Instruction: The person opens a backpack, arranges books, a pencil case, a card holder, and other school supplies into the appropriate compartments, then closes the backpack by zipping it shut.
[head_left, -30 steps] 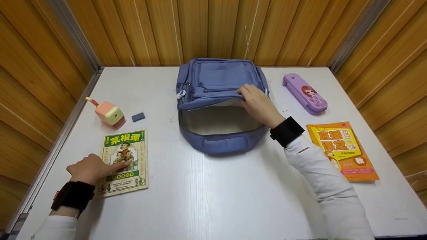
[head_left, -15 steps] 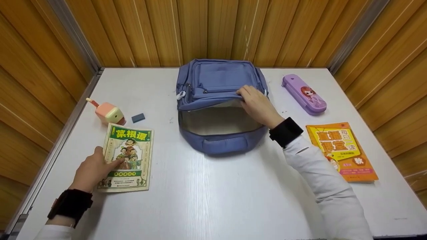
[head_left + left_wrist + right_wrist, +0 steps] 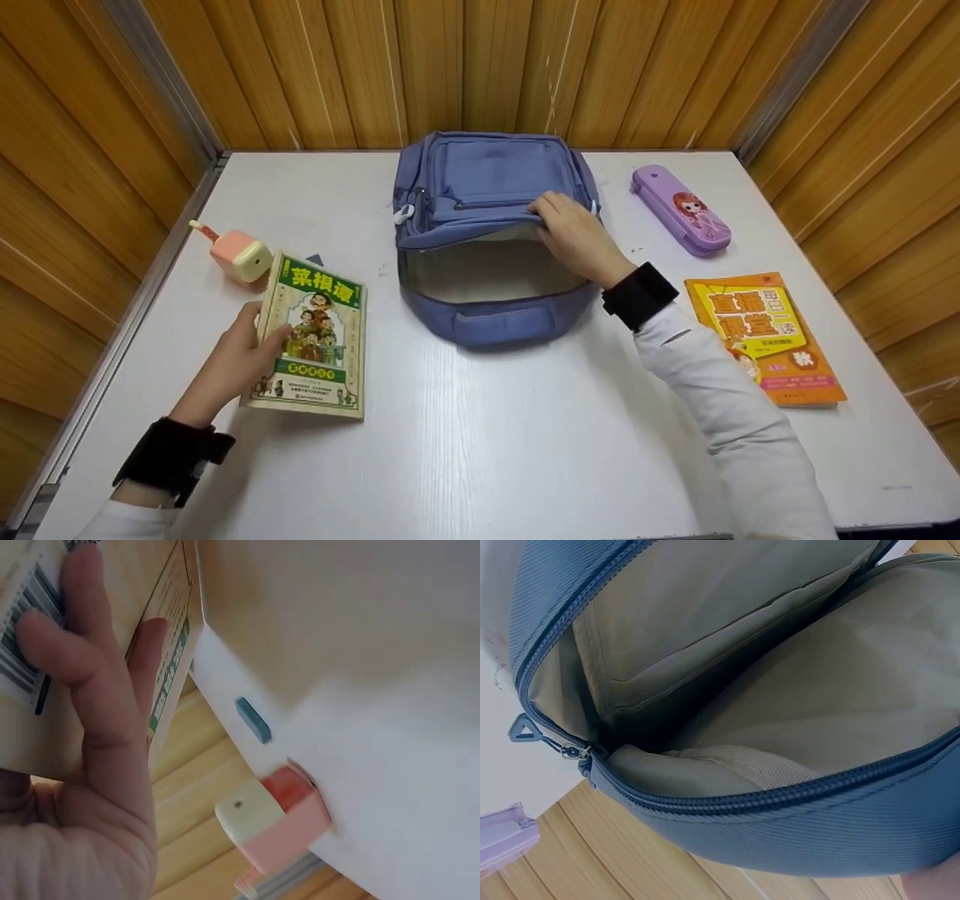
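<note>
A thin green-and-cream book (image 3: pixel 322 341) is held by my left hand (image 3: pixel 236 360), thumb on the front cover and fingers behind. In the left wrist view, fingers (image 3: pixel 105 690) spread across the back cover (image 3: pixel 30 630) beside a barcode. The book is raised and tilted off the table. My right hand (image 3: pixel 577 236) grips the upper edge of a blue backpack's (image 3: pixel 495 172) unzipped opening. The right wrist view looks into the beige-lined main compartment (image 3: pixel 840 682); only a bit of the hand shows at its lower right corner.
A pink-and-cream pencil sharpener (image 3: pixel 241 255) with a crank stands at the left. Behind the book a dark eraser (image 3: pixel 315 259) is partly covered. To the right lie a purple pencil case (image 3: pixel 681 211) and an orange book (image 3: pixel 772 341). Wooden panels (image 3: pixel 465 67) enclose the white table (image 3: pixel 465 435).
My left hand has taken hold of the green book, lifted it and moved it right and away from me, partly covering the eraser. My right hand stays on the backpack's edge.
</note>
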The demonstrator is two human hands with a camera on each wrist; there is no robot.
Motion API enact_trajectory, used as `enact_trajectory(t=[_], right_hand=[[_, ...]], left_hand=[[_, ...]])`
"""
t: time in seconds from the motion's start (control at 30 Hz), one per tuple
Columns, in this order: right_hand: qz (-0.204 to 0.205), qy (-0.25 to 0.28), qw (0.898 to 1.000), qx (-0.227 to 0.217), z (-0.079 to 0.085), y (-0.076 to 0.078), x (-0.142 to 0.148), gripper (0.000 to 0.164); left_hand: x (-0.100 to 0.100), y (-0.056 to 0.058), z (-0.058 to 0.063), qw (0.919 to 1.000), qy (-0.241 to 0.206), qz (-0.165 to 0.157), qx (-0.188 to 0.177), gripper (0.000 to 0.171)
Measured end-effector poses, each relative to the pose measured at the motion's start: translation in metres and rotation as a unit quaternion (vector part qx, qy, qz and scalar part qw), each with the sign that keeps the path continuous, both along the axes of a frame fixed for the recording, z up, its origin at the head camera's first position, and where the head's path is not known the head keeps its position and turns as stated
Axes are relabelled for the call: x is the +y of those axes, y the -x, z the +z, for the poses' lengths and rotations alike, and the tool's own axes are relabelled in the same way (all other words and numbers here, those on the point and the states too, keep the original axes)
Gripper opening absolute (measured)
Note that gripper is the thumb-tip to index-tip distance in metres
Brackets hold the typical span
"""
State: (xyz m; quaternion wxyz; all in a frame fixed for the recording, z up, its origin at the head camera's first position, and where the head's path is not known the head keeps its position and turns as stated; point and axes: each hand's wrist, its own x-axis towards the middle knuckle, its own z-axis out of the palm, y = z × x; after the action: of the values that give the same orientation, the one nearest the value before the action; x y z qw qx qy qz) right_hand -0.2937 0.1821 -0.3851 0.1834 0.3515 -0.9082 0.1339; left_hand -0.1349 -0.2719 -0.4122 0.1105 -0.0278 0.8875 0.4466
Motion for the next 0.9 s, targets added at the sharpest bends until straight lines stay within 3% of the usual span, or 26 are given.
enact_trajectory(t=[0.37,0.63,0.9], right_hand=[[0.001,0.001,1.0,-0.004,0.002,0.0,-0.001,0.02],[0.004,-0.004,1.0,-0.004,0.003,0.0,-0.001,0.02],[0.001,-0.011,1.0,-0.005,0.003,-0.001,-0.002,0.022]], left_hand=[[0.033,0.008,0.012,0.9923,-0.12,0.002,-0.032,0.059],[0.063,0.02,0.008,0.973,-0.212,-0.016,-0.089,0.059],[0.101,0.045,-0.002,0.9575,-0.259,-0.047,-0.118,0.058]])
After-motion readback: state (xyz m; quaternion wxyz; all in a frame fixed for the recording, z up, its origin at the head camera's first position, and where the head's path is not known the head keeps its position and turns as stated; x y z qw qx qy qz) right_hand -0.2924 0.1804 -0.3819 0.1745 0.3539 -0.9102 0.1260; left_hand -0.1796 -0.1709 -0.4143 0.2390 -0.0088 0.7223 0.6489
